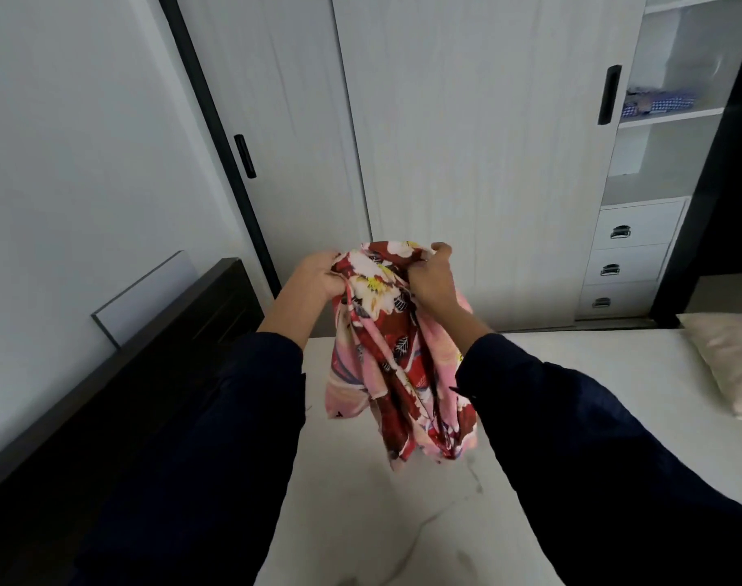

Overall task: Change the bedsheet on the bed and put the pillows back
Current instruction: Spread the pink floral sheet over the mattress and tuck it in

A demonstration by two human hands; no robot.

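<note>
**Floral bedsheet held in both hands above bare bed**

Wardrobe (466,141): white, sliding doors closed, standing beyond the far edge of the bed. To its right are open shelves, one holding folded checked cloth (656,103), with three drawers (627,255) below.

Bed (403,522): pale mattress surface exposed. The dark headboard (170,353) runs along its left edge, and a white panel (145,293) leans on the wall behind it.

Pillow (728,365): cream, lying on the mattress near the far edge, at the right of the view, well apart from the hands.

Bedsheet (394,361): red and pink floral, bunched, held in the air over the bed's far left corner. Its lower folds hang loose towards the mattress; contact with the mattress cannot be told.

Left hand (318,274): dark sleeve, fingers (334,283) curled and clamped on the sheet's upper left.

Right hand (435,281): dark sleeve, fingers (420,270) clamped on the sheet's upper right, thumb raised on top.
</note>
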